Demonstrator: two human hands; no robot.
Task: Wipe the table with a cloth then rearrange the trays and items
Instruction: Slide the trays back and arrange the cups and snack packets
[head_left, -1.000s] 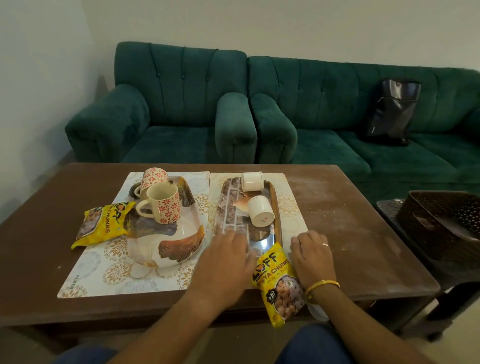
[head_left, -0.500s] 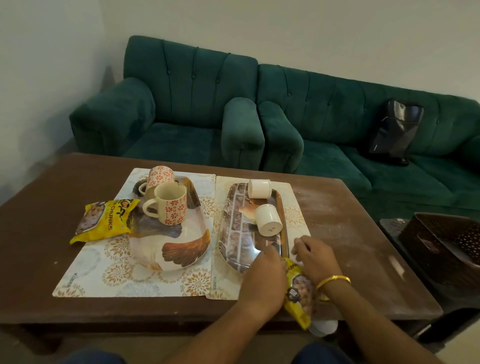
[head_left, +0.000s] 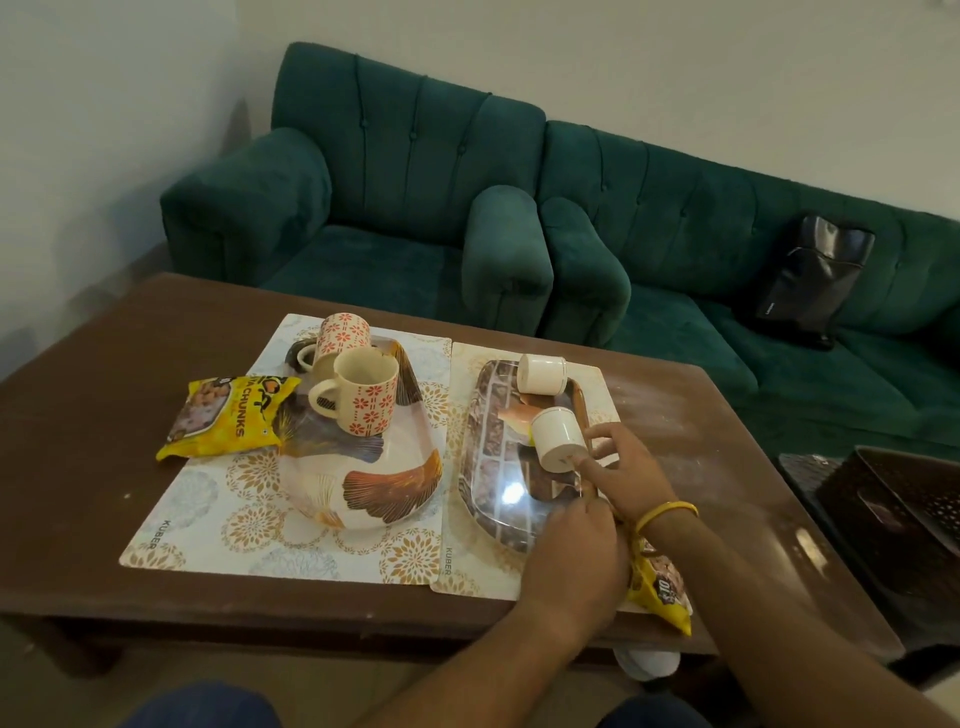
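A yellow snack packet (head_left: 228, 415) lies at nine o'clock on the brown surface (head_left: 93, 441), its right end overlapping the left placemat (head_left: 208, 519). On that mat sits an oval tray (head_left: 363, 483) printed with a bird. At the tray's twelve o'clock end two floral mugs stand close together, the nearer mug (head_left: 363, 397) showing its open mouth and the farther mug (head_left: 343, 336) just behind it.

To the right, a second placemat (head_left: 467, 571) meets the first along one edge and carries a long brick-patterned tray (head_left: 493, 457). Two white cups lie on their sides in it: the far cup (head_left: 540, 374) at twelve o'clock and the near cup (head_left: 556, 439) toward the middle.

The person's left hand (head_left: 571, 556) covers the tray's five o'clock corner, back up. Its fingers are tucked out of sight, so whether it grips anything cannot be told. The right hand (head_left: 621, 467), with a gold bangle (head_left: 667, 512) at the wrist, is spread with straight fingers, the index fingertip touching the near cup's base.

A second yellow packet (head_left: 660, 587) pokes out beneath both wrists at the surface's five o'clock edge. A dark basket (head_left: 904, 519) stands off the surface at three o'clock. A green sofa (head_left: 415, 171) holding a black bag (head_left: 815, 275) fills twelve o'clock.
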